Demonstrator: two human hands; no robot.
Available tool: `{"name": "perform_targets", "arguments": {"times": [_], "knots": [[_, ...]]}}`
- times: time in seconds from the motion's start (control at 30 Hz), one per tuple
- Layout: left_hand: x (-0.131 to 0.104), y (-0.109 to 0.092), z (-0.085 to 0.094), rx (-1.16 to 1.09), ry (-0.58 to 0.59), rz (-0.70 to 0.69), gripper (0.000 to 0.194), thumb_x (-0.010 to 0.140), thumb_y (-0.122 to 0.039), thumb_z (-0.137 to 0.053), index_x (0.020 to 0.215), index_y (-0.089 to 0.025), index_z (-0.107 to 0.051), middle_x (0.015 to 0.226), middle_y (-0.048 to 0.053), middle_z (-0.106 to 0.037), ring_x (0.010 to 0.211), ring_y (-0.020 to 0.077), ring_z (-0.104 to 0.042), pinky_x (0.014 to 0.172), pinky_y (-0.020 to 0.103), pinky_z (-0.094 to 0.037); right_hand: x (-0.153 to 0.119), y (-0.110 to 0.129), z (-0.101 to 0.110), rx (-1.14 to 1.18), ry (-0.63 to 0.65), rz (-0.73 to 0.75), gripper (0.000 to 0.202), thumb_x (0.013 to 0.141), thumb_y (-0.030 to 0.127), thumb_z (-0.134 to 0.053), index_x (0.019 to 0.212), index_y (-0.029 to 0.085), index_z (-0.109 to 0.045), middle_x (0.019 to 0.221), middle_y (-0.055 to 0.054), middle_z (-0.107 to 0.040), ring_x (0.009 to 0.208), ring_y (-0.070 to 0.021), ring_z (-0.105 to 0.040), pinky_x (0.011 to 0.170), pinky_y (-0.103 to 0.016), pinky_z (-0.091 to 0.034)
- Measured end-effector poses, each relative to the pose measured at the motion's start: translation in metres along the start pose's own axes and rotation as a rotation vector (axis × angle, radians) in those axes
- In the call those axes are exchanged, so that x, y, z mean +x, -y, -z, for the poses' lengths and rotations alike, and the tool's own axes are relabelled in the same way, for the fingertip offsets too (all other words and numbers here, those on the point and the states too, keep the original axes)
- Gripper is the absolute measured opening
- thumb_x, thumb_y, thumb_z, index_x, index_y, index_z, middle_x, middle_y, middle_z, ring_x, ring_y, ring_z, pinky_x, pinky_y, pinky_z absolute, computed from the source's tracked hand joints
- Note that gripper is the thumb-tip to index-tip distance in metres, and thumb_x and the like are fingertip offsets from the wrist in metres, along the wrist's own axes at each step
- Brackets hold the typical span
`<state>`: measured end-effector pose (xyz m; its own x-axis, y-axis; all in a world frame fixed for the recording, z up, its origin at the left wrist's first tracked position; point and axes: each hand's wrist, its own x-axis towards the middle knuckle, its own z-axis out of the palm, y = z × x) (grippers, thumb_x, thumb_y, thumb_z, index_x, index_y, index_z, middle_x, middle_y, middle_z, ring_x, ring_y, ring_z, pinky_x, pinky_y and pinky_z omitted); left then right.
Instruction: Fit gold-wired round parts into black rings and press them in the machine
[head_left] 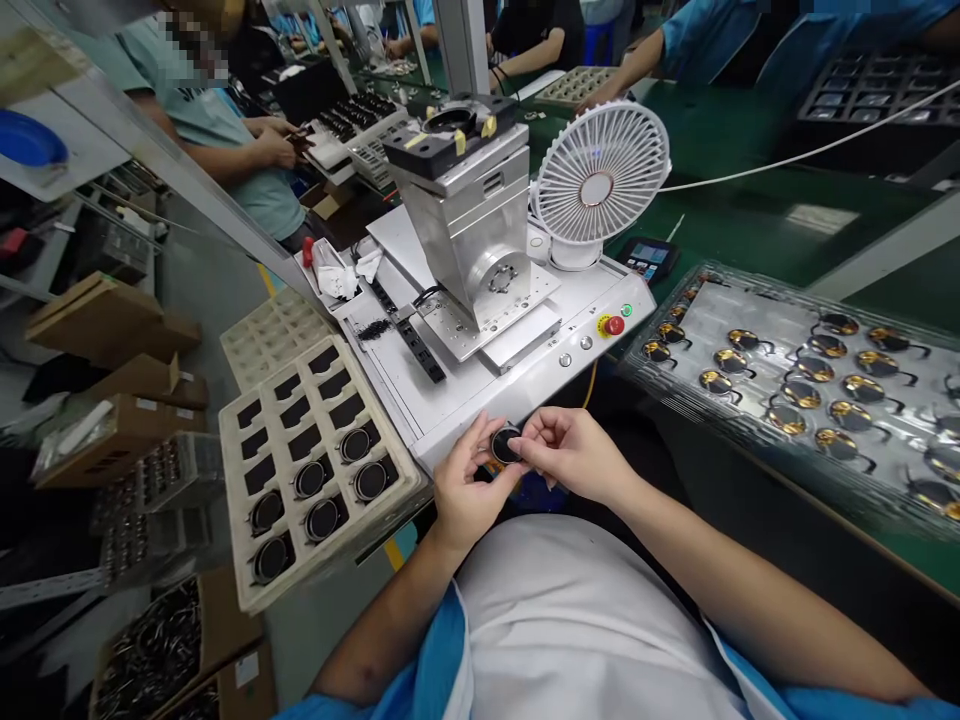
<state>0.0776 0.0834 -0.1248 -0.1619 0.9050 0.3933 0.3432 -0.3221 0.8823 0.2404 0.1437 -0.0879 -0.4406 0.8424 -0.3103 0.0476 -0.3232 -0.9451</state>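
We are facing a green bench (795, 215), and on our side of it a white machine (480, 405) is taking up the middle, its metal fixture (480, 215) standing upright and holding nothing round that we are able to see. To the right, a clear tray (724, 310) is carrying many gold-and-dark round parts (859, 388) with curled tails, while some of its silver surface is showing bare. To the left, a beige tray (300, 582) is holding six dark round pieces (322, 520) in its two nearer rows; the nine farther pockets are showing only flat dark shapes. A white fan (600, 185) is standing at the machine's far right corner.

Our left hand (469, 490) is curling partly closed, gripping one more round piece (505, 444) by its rim between thumb and fingers. Our right hand (574, 455) is closing in a pinch at that piece's near right edge; whether it is also gripping something thin, we cannot tell. The piece is sitting up between both hands, just in front of the machine, near neither tray.

Judging by the beige tray, we are being less than halfway through its pockets, and the piece in hand is looking unfinished, since our fingertips are working at its edge.
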Motion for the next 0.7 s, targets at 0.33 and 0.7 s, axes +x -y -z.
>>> {"name": "perform_targets", "arguments": {"times": [0.33, 0.7], "knots": [[-0.005, 0.006, -0.003, -0.003, 0.019, -0.010, 0.069, 0.080, -0.016, -0.086, 0.142, -0.024, -0.060, 0.126, 0.012, -0.077, 0.110, 0.0262, -0.078, 0.088, 0.033, -0.069, -0.001, -0.015, -0.002, -0.030, -0.065, 0.081, 0.035, 0.076, 0.044, -0.081, 0.081, 0.019, -0.056, 0.059, 0.004, -0.058, 0.048, -0.0087, -0.048, 0.044, -0.019, -0.038], [-0.015, 0.029, 0.000, -0.029, 0.302, 0.042, 0.039, 0.092, -0.021, -0.072, 0.130, -0.022, -0.066, 0.129, 0.012, -0.071, 0.116, 0.0255, -0.074, 0.101, 0.044, -0.064, -0.130, -0.025, 0.221, -0.535, -1.485, 0.130, 0.019, 0.077, 0.040, -0.071, 0.074, 0.023, -0.062, 0.074, -0.009, -0.066, 0.068, -0.0243, -0.059, 0.067, -0.038, -0.046]]}}
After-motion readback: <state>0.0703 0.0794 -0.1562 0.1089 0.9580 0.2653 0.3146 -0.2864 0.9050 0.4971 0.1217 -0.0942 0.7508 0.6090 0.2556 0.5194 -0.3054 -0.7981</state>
